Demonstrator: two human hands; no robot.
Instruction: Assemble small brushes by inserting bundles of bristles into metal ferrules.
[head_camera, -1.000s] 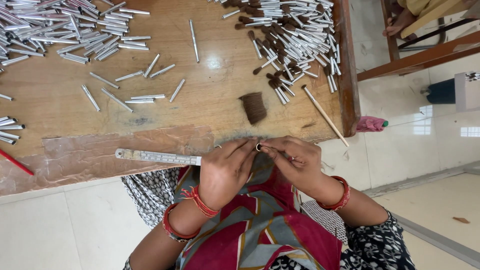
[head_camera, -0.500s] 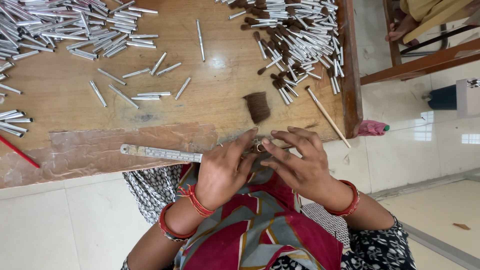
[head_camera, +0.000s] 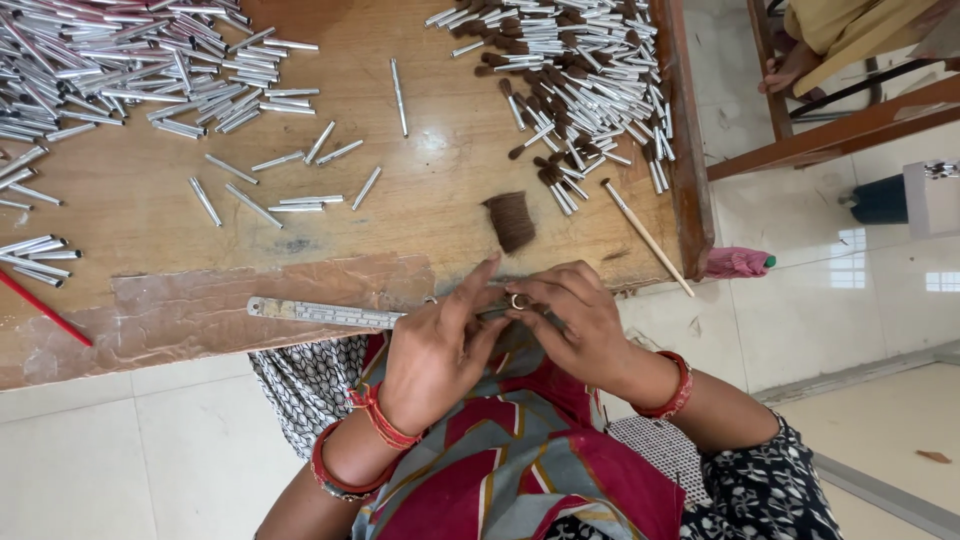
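The broad brown wooden worktable (head_camera: 330, 160) fills the upper view, its near edge patched with a worn strip of reddish tape. On its left side lies a large heap of bare silver metal tubes (head_camera: 110, 70), with loose ones scattered toward the middle. At the upper right sits a second heap of silver tubes already fitted with dark brown bristle tufts (head_camera: 575, 80). A flat metal ruler (head_camera: 325, 314) lies along the near edge, a thin wooden stick (head_camera: 645, 236) rests by the right corner, and a loose tuft of dark brown hair (head_camera: 511, 220) lies on the wood just above the hands.

Against the frames from a second ago, the hands have drawn closer together and lifted slightly toward the table edge, and the view has shifted a little; the heaps and ruler lie as they did.

The left hand (head_camera: 435, 345) curls inward, its fingertips pressed to a small silver metal tube end (head_camera: 518, 301) that shows as a ring between both hands. The right hand (head_camera: 575, 325) pinches that same piece from the other side with thumb and forefinger. Both grips are closed on it, just over the near edge and beside the ruler's right end. By my reading, the piece is being worked between the fingertips.
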